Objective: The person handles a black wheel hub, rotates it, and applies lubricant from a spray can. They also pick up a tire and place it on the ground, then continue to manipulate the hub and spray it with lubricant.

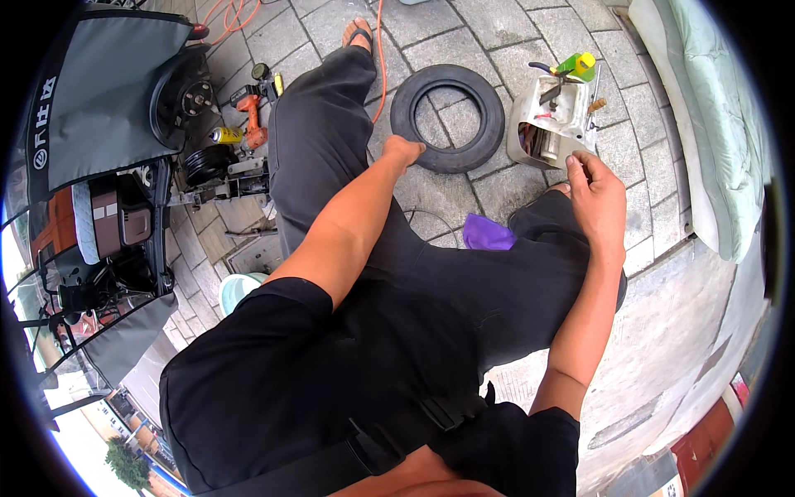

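Note:
A black tire (pixel 406 91) lies flat on the paving in front of me. My left hand (pixel 403 151) is closed at its near left edge, the fingers bent over the rubber and partly hidden. My right hand (pixel 598 192) is raised at the right, thumb and fingers pinched together; whatever is between them is too small or hidden to make out. Just beyond it stands a white cut-open plastic container (pixel 517 124) with hand tools in and on it. A green bottle with a yellow cap (pixel 577 65) is behind that container.
An orange cordless impact wrench (pixel 249 116), a yellow spray can (pixel 225 135) and a black wheel hub (pixel 205 166) sit left of my leg, beside a covered vehicle (pixel 116 91). Purple cloth (pixel 489 233) lies between my legs. An orange hose (pixel 382 66) crosses the paving. Pale green padding (pixel 704 108) lines the right.

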